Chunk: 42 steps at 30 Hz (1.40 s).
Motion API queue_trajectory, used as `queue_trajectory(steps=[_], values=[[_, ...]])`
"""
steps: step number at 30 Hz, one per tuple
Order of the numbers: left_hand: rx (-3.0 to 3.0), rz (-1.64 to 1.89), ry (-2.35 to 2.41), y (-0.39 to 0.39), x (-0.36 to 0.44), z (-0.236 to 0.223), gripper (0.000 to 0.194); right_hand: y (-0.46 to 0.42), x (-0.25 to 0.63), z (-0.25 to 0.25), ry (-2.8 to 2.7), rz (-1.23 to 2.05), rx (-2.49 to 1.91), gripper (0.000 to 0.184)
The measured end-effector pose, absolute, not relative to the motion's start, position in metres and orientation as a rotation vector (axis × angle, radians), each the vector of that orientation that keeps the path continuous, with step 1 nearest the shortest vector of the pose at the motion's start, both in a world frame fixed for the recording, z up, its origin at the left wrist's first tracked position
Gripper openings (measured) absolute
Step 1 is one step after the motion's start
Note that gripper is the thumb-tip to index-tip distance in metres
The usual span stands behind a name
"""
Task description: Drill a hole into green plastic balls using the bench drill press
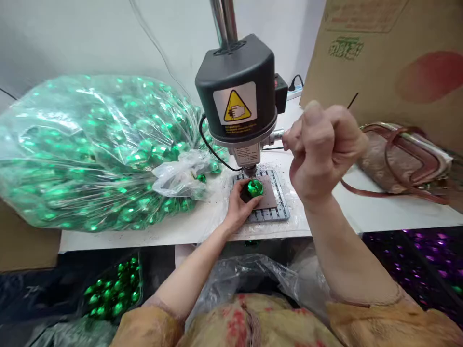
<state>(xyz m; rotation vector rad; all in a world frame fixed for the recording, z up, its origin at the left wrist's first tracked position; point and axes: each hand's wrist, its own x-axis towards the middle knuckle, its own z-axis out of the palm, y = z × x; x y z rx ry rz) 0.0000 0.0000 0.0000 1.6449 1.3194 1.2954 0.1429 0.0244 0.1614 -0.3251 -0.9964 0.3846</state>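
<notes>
Under the chuck of a small black bench drill press (237, 82), my left hand (239, 208) pinches a shiny green faceted ball (255, 188) between thumb and fingers. The ball rests on a thin brownish board (270, 196) on top of the slotted metal base (284, 210). Up at the right of the machine, my right hand (323, 149) is closed in a fist around the drill press handle. That handle is mostly hidden by my fingers, beside the silver feed shaft (277, 136). Whether the bit touches the ball is too small to tell.
A big clear bag of green balls (90, 154) fills the table's left side. To the right lie a handbag with a brown strap (405, 161) and a tall cardboard box (376, 62). Below the table edge are green balls (114, 289) and purple balls (430, 255). Dark shavings dot the table.
</notes>
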Motion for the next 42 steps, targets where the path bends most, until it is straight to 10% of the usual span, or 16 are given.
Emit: queue_trajectory(steps=[31,42], values=[[1.644,1.323,1.276,0.001,0.0,-0.003,0.052,0.028,0.144,0.114,-1.116,0.173,-0.112,0.047],[1.793,1.556,1.508,-0.027,0.002,-0.001,0.048,0.024,0.142,0.186,-1.066,0.346,-0.509,0.042]])
